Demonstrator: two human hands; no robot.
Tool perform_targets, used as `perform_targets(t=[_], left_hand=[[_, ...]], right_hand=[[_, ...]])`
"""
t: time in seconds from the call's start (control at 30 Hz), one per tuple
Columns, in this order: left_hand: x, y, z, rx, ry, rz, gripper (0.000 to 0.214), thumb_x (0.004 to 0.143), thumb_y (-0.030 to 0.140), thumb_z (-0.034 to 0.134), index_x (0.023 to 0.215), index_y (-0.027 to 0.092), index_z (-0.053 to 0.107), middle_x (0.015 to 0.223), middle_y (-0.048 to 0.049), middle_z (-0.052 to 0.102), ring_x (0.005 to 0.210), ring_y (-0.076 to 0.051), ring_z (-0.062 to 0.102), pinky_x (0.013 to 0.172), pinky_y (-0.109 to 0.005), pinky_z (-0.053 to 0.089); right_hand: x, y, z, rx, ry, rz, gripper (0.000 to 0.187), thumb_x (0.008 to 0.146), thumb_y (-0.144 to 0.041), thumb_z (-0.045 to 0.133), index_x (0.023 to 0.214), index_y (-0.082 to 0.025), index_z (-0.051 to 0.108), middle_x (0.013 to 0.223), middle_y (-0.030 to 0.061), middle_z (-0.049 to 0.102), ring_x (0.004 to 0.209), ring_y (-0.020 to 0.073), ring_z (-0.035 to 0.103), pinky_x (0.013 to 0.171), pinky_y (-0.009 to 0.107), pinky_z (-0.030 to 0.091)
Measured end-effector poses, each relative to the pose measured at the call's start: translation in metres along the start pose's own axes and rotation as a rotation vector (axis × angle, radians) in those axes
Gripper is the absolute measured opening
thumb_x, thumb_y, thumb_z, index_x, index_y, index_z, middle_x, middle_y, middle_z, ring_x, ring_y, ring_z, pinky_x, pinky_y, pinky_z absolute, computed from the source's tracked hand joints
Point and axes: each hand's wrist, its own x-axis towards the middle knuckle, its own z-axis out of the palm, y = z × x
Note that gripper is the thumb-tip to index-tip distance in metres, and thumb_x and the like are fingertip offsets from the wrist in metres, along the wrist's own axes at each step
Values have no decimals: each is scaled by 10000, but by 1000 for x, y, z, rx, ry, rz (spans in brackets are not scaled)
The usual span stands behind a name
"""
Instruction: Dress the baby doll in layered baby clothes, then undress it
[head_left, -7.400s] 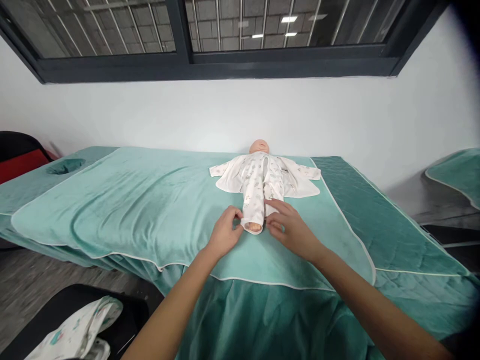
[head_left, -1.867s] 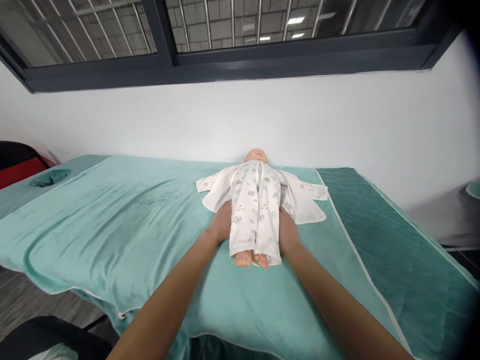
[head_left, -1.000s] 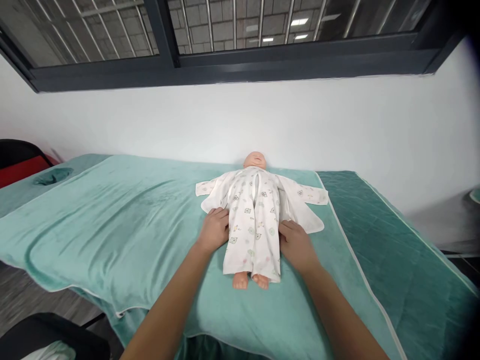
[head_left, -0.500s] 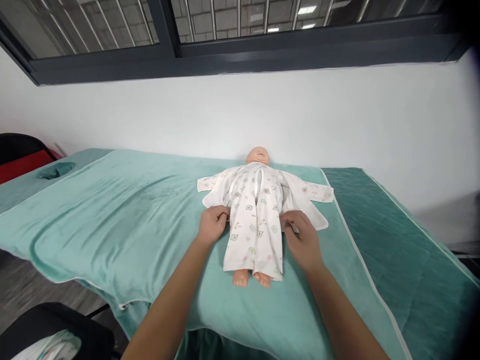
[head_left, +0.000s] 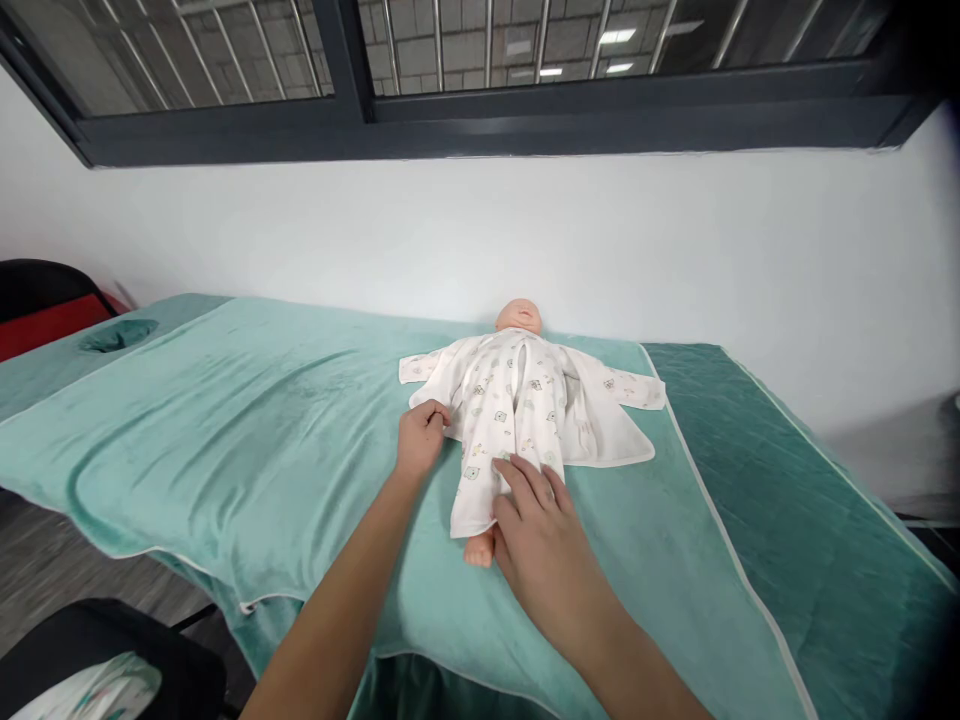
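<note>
A baby doll (head_left: 519,315) lies on its back on a green sheet, its head toward the wall. It wears white patterned clothes (head_left: 491,400) with both sleeves spread sideways and the long lower part covering the legs. At the garment's left edge, my left hand (head_left: 421,437) pinches the white cloth between thumb and fingers. My right hand (head_left: 544,545) is over the lower legs, fingers spread and resting on or just above the fabric. It hides one of the doll's feet; the other foot (head_left: 479,548) shows below the hem. On the right, a white flap (head_left: 611,440) lies spread out.
The light green sheet (head_left: 225,430) covers a padded bed with a face hole (head_left: 118,336) at its left end. Darker green cover (head_left: 742,450) shows at right. A black chair (head_left: 105,640) holding folded cloth stands at lower left. A white wall (head_left: 337,240) and barred window are behind.
My right hand has let go of the garment's right edge and moved left and down over the doll's legs. My left hand stays at the left edge, slightly higher. The view has shifted a little.
</note>
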Motion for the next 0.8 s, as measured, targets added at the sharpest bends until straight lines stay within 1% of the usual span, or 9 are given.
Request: perform_targets(t=[0.13,0.27,0.37,0.47,0.57,0.6,0.7,0.77,0.8], left_hand=[[0,-3,0,-29,6,-12,236,732,157,414,659,205,633,618,13,636,587,-150,558,619,-269,425],[1,-3,1,-28,1,-19,234,736,163,415,662,207,633,628,10,644,612,-155,574,622,-265,429],[1,-4,0,-21,8,-20,235,733,159,410,660,207,628,616,11,634,616,-159,577,625,-266,434],[3,-7,1,23,65,-7,230,745,152,406,680,211,619,676,-3,649,684,-171,599,676,-278,457],[9,-12,2,158,155,10,223,768,145,417,807,210,626,862,-47,682,868,-208,627,805,-321,483],[11,-13,2,228,171,10,228,779,149,426,867,205,629,929,-68,684,935,-229,623,848,-348,480],[19,-15,4,448,182,-35,260,820,196,469,1029,189,624,1093,-124,666,1091,-302,582,926,-434,448],[25,-16,4,551,195,-90,293,842,240,494,1108,186,607,1173,-148,644,1160,-338,550,949,-476,427],[27,-17,4,591,205,-119,308,849,262,505,1133,184,599,1205,-158,631,1188,-352,533,959,-491,417]], right_hand=[[3,-7,-17,74,32,-47,167,872,-76,501,864,-201,611,1415,102,533,1408,307,377,1159,605,305],[-5,-20,-33,151,17,-113,123,843,-114,554,891,-216,601,1441,87,512,1423,308,355,1176,588,307],[-11,-24,-33,155,-19,-111,128,862,-110,542,906,-219,595,1450,82,510,1443,300,330,1188,577,289],[-11,-11,-30,223,-68,-98,66,918,-184,551,904,-238,587,1441,68,518,1433,285,351,1179,568,299],[-4,32,-27,325,-1,24,67,950,-289,542,985,-257,589,1460,83,484,1371,266,433,1099,502,416],[-2,54,-25,322,80,92,117,959,-314,520,1034,-259,590,1454,98,483,1344,267,459,1059,486,449],[1,124,-18,113,310,326,278,935,-427,505,1101,-226,600,1345,142,553,1294,311,487,1070,521,407],[0,163,-14,-90,301,561,400,905,-467,474,1122,-161,612,1285,200,575,1247,361,512,1047,542,403],[-1,176,-13,-159,210,697,455,886,-494,471,1119,-134,621,1239,228,593,1206,393,535,1000,555,427]])
